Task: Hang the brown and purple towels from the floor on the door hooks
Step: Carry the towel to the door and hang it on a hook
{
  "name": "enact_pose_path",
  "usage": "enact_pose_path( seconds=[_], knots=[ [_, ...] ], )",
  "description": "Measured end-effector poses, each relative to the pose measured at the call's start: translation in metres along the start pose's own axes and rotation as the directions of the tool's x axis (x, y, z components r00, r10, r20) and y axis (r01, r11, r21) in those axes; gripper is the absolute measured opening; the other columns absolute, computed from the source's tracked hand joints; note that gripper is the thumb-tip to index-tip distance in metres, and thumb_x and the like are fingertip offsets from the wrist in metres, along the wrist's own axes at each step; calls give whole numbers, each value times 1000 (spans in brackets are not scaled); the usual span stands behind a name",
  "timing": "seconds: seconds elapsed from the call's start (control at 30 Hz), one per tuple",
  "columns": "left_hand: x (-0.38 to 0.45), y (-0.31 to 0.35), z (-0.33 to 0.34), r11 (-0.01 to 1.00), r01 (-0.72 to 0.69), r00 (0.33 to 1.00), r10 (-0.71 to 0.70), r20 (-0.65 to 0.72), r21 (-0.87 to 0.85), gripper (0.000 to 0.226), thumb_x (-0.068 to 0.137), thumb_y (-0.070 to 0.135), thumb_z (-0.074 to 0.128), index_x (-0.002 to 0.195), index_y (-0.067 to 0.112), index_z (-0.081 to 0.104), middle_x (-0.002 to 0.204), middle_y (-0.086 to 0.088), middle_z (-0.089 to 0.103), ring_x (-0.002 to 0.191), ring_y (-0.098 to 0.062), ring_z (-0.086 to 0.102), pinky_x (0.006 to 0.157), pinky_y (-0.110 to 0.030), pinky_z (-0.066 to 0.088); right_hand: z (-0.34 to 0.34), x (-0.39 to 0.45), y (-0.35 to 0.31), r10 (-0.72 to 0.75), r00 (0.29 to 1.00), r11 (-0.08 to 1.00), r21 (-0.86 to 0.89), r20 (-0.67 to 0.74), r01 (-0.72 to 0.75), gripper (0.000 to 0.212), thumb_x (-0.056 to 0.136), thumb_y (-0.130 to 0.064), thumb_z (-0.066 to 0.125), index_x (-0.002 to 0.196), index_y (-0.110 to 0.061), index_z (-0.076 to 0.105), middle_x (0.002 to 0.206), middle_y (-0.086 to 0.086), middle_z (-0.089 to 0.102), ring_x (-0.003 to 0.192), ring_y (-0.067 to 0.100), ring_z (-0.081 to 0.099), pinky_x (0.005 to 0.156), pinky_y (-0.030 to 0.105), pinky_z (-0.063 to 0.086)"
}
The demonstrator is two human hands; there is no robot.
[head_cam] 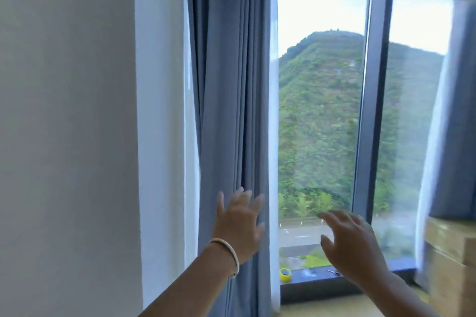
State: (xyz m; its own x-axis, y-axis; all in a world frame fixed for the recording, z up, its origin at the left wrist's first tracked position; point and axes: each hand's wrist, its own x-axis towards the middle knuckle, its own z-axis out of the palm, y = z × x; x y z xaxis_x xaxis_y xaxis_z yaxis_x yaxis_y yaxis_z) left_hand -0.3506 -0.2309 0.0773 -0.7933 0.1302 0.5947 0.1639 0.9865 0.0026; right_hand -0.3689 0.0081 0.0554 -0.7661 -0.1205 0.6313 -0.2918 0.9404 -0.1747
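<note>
Both hands are up in front of the window (322,110), and no towel shows anywhere in this view, so neither set of fingers is near one. The left hand (238,226), a bracelet (229,255) on its wrist, spreads its fingers (247,198) wide over the grey curtain (226,85) to the left of the glass, holding nothing. The right hand (353,247) hangs low before the pane with fingers loosely splayed and empty, above the sill (309,283) where a yellow tape roll (285,275) sits; motion blur softens both.
</note>
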Motion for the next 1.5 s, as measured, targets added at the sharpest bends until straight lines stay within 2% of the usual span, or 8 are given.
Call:
enact_pose_path(
  seconds=[0.17, 0.4, 0.63, 0.83, 1.03, 1.17, 1.33, 1.5],
  knots=[
    [3, 118, 36, 979, -79, 996, 84, 15, -186, 56, 93, 50, 43, 145, 38, 27, 153, 8, 28, 147, -15, 9, 117, -55, -2, -43, -68, 95, 248, 966, 969, 17, -68, -248, 44, 70, -22, 79, 112, -21, 68, 113, 2, 66, 107, 28, 60, 95, 47, 45],
    [-23, 280, 63, 887, -215, 955, 278, 102, -409, 63, 93, 58, 40, 150, 39, 20, 159, 3, 17, 148, -18, -1, 118, -53, 0, -106, -170, 201, 448, 889, 890, -44, -97, -454, 51, 78, -39, 71, 126, -27, 59, 129, -3, 56, 126, 21, 45, 104, 42, 34],
    [-62, 417, 74, 786, -368, 857, 494, 146, -497, 68, 91, 63, 38, 151, 36, 19, 159, 1, 18, 149, -19, 0, 118, -53, 5, -174, -266, 282, 599, 788, 780, -119, -142, -614, 44, 83, -37, 66, 124, -21, 60, 127, 0, 56, 124, 22, 44, 105, 40, 34],
    [-90, 524, 74, 677, -459, 758, 636, 144, -576, 66, 91, 63, 38, 149, 39, 18, 159, 2, 18, 149, -18, 1, 119, -53, 7, -214, -345, 337, 735, 665, 657, -108, -129, -746, 46, 88, -39, 61, 132, -26, 56, 137, -3, 51, 130, 14, 38, 110, 34, 31],
    [-116, 603, 74, 578, -491, 672, 727, 140, -652, 65, 92, 62, 40, 149, 38, 21, 159, 2, 18, 148, -18, 1, 119, -51, 7, -249, -409, 374, 811, 567, 555, -118, -143, -823, 44, 90, -39, 61, 132, -28, 55, 140, -6, 47, 134, 12, 34, 112, 33, 29],
    [-128, 640, 78, 532, -498, 614, 774, 154, -685, 66, 92, 63, 37, 150, 39, 18, 160, 3, 15, 149, -17, -2, 119, -50, 4, -267, -435, 392, 837, 518, 510, -92, -174, -855, 43, 89, -39, 61, 131, -31, 55, 133, -16, 48, 126, 1, 35, 99, 21, 28],
    [-132, 677, 90, 481, -520, 545, 823, 159, -706, 69, 90, 67, 35, 150, 41, 12, 161, 6, 12, 148, -14, -3, 120, -49, 7, -272, -445, 415, 849, 491, 490, -58, -192, -870, 42, 89, -39, 60, 129, -33, 55, 125, -26, 45, 116, -12, 30, 97, 18, 25],
    [-117, 713, 111, 434, -518, 509, 849, 142, -737, 70, 89, 68, 34, 149, 43, 9, 160, 7, 10, 148, -13, -5, 121, -49, 4, -266, -442, 450, 867, 462, 459, -63, -185, -886, 42, 88, -41, 59, 129, -35, 54, 125, -30, 43, 113, -17, 28, 95, 12, 24]
  ],
)
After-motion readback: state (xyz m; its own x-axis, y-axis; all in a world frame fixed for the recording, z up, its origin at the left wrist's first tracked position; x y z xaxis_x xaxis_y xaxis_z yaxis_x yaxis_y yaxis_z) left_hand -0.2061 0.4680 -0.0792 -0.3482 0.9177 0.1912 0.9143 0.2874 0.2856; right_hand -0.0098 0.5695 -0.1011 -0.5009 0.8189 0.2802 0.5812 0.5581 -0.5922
